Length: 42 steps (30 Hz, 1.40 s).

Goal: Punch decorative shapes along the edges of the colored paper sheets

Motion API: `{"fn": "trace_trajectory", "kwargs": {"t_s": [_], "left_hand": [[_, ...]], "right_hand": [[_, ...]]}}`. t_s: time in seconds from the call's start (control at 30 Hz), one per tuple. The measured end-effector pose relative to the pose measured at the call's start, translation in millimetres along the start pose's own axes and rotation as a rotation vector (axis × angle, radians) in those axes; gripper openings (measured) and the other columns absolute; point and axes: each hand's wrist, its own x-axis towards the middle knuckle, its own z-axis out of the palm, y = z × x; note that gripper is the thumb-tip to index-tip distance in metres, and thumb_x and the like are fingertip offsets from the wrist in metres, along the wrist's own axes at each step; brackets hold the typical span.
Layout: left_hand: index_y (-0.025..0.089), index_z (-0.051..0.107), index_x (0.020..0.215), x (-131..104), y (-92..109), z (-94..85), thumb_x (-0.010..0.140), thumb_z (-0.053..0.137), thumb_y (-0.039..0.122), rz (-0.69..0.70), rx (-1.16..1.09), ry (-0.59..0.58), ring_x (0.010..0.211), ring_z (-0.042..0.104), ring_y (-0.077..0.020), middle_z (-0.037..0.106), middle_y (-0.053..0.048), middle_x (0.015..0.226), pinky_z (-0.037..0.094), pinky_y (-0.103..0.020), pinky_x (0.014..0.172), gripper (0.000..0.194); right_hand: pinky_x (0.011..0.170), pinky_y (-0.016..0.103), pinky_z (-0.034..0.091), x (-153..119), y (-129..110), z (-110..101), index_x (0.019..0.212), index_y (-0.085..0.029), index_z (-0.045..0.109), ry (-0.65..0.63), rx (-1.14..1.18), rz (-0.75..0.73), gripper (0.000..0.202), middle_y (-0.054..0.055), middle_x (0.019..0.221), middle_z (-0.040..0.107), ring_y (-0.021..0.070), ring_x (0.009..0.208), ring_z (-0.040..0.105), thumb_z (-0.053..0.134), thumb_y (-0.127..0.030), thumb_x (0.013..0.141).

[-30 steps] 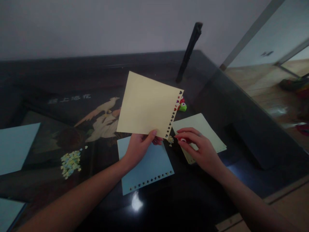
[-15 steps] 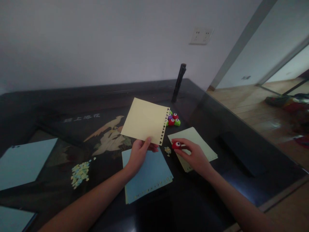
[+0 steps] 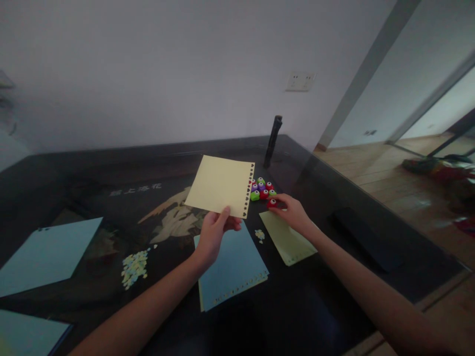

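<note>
A yellow paper sheet point(image 3: 220, 185) is pinched by its near edge in my left hand point(image 3: 215, 232), thumb on top. Small hearts, stars and other shapes are punched along its right edge. My right hand point(image 3: 291, 212) has its fingers closed on a red craft punch point(image 3: 272, 203) with a white button, at the near side of a cluster of red, green and purple craft punches point(image 3: 261, 186). Below the left hand lies a stack of blue paper point(image 3: 233, 267) with a punched near edge. Yellow-green paper point(image 3: 291, 240) lies partly under my right forearm.
Paper cut-outs form a large pile point(image 3: 134, 268) at the left and a small pile point(image 3: 260, 235) between the stacks. Blue sheets point(image 3: 52, 254) lie far left. A black post point(image 3: 273, 141) rises at the table's back; a dark flat block point(image 3: 365, 240) lies at right.
My right hand has carried the red craft punch away from me, from above the yellow-green paper to the cluster. My left hand still holds the yellow sheet. The camera view has shifted slightly.
</note>
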Motion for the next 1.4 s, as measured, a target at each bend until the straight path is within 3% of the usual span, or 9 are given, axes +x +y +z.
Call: {"fn": "trace_trajectory", "kwargs": {"t_s": [0.13,0.3,0.7,0.87,0.97,1.07,1.17,1.27,1.4], "left_hand": [[0.01,0.059,0.068,-2.5,2.1,-0.1,0.079,0.062,0.032,0.003,0.023,-0.018,0.049,0.059,-0.0114,0.067,-0.004,0.059,0.049,-0.025,0.055,0.024],[0.012,0.057,0.067,-2.3,7.4,-0.8,0.079,0.061,0.03,0.0,0.038,-0.016,0.049,0.058,-0.011,0.065,-0.003,0.057,0.047,-0.025,0.055,0.023],[0.013,0.058,0.062,-1.4,3.7,-1.3,0.078,0.063,0.033,-0.018,0.068,-0.026,0.049,0.057,-0.0118,0.065,-0.005,0.057,0.047,-0.025,0.055,0.026],[0.012,0.06,0.065,-2.6,5.6,-0.8,0.078,0.062,0.031,-0.076,0.108,-0.059,0.048,0.057,-0.0119,0.065,-0.006,0.057,0.047,-0.025,0.053,0.023],[0.011,0.063,0.068,-1.6,6.2,-3.1,0.078,0.063,0.03,-0.141,0.184,-0.149,0.048,0.058,-0.0126,0.066,-0.007,0.058,0.047,-0.025,0.052,0.021],[0.011,0.064,0.066,1.3,4.4,-7.7,0.077,0.064,0.03,-0.19,0.275,-0.279,0.046,0.058,-0.0124,0.066,-0.007,0.057,0.047,-0.024,0.05,0.021],[0.013,0.065,0.065,4.3,1.0,-12.0,0.078,0.062,0.029,-0.206,0.358,-0.378,0.045,0.057,-0.0126,0.066,-0.007,0.055,0.046,-0.023,0.048,0.021],[0.014,0.066,0.065,4.6,-0.1,-13.8,0.078,0.062,0.028,-0.212,0.417,-0.46,0.045,0.057,-0.0123,0.066,-0.007,0.056,0.046,-0.022,0.047,0.02],[0.015,0.067,0.061,2.8,6.0,-14.8,0.077,0.062,0.026,-0.256,0.486,-0.528,0.042,0.055,-0.0114,0.063,-0.005,0.052,0.044,-0.02,0.045,0.02]], "right_hand": [[0.075,0.036,0.049,24.2,17.0,14.3,0.1,-0.016,0.067,-0.015,-0.094,-0.026,0.028,0.008,0.094,0.065,0.0181,0.081,0.06,0.067,-0.02,0.073],[0.074,0.035,0.047,35.2,21.3,24.8,0.096,-0.017,0.068,-0.022,-0.129,-0.049,0.025,0.006,0.09,0.064,0.0164,0.075,0.058,0.068,-0.019,0.071],[0.084,0.038,0.043,52.8,26.3,33.6,0.101,-0.019,0.068,-0.067,-0.129,-0.11,0.029,0.006,0.091,0.057,0.0203,0.088,0.056,0.068,-0.019,0.072],[0.083,0.038,0.043,52.5,18.7,25.8,0.098,-0.017,0.068,-0.076,-0.062,-0.116,0.028,0.006,0.088,0.06,0.0199,0.085,0.055,0.07,-0.023,0.07],[0.079,0.037,0.044,47.8,13.2,11.2,0.092,-0.016,0.069,-0.028,-0.012,-0.071,0.02,0.007,0.088,0.063,0.0198,0.081,0.056,0.063,-0.024,0.075],[0.077,0.036,0.046,40.5,8.4,-7.8,0.097,-0.016,0.067,0.024,0.073,0.004,0.025,0.009,0.092,0.067,0.0203,0.082,0.059,0.051,-0.031,0.084],[0.068,0.033,0.049,29.0,1.8,-22.6,0.099,-0.017,0.067,-0.009,0.392,0.207,0.037,0.009,0.089,0.069,0.0193,0.077,0.063,0.045,-0.044,0.087],[0.064,0.031,0.05,14.5,-6.2,-27.3,0.1,-0.017,0.066,-0.117,0.605,0.359,0.039,0.008,0.086,0.07,0.0176,0.071,0.064,0.053,-0.049,0.083],[0.065,0.032,0.051,-2.0,-12.3,-23.5,0.1,-0.018,0.065,-0.231,0.68,0.383,0.034,0.005,0.086,0.072,0.0171,0.07,0.066,0.07,-0.038,0.071]]}}
